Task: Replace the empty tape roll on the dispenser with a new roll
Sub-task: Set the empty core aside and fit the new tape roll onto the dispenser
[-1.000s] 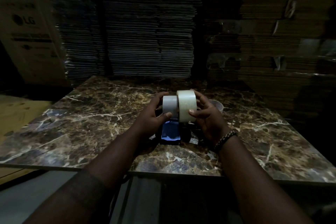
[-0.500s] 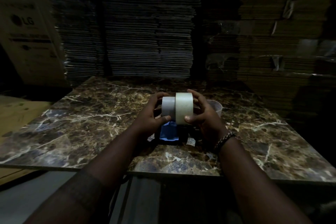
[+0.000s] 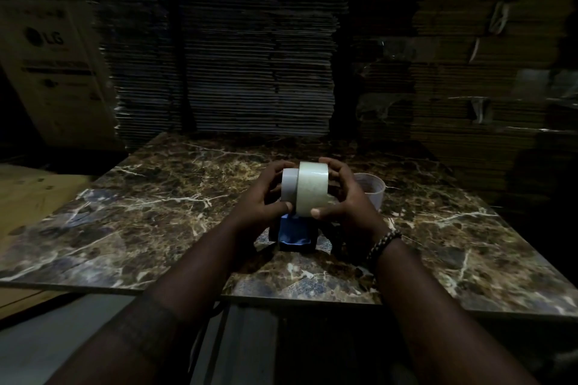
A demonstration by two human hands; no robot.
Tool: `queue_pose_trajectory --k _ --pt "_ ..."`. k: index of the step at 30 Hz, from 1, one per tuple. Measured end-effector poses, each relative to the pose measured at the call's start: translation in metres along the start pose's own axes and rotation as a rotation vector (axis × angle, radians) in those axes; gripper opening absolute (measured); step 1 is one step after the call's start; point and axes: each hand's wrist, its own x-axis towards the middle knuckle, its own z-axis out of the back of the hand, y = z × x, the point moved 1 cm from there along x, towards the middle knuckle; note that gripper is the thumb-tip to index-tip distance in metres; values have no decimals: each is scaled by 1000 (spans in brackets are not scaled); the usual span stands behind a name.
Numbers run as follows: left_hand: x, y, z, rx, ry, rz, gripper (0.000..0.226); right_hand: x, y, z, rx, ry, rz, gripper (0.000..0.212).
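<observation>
A blue tape dispenser (image 3: 294, 233) stands on the marble table (image 3: 156, 216) near its front edge. On top of it sits a smaller whitish roll or hub (image 3: 288, 184), which my left hand (image 3: 266, 200) grips from the left. Right beside it on the right is a larger cream tape roll (image 3: 312, 187), held upright by my right hand (image 3: 344, 200), thumb under the roll and fingers over its top. The two rolls touch side by side. The dispenser's upper part is hidden behind the hands.
A pale empty roll core (image 3: 370, 191) stands on the table just right of my right hand. Tall stacks of flattened cardboard (image 3: 250, 56) rise behind the table. A printed carton (image 3: 53, 56) stands at the left.
The big roll in my right hand has moved left and closed against the smaller roll; both hands have risen slightly.
</observation>
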Motion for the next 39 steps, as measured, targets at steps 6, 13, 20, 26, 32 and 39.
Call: queue_pose_trajectory --k 6,13,20,26,32,39 --pt "6 -4 -4 -128 -34 63 66 3 -2 -2 -59 -6 28 103" --pt "9 1 -4 -163 -43 111 62 5 -3 -5 -217 -10 68 118" --pt "12 3 -8 -231 -39 138 59 5 -6 -11 -268 -6 86 131" --pt "8 10 -4 -160 -26 114 88 4 -4 -19 -286 -14 118 135" --pt "7 3 -2 -11 -75 80 98 3 -9 -28 -379 -111 178 129" --pt "10 1 7 47 -205 -8 89 2 -9 -26 -374 -105 167 139"
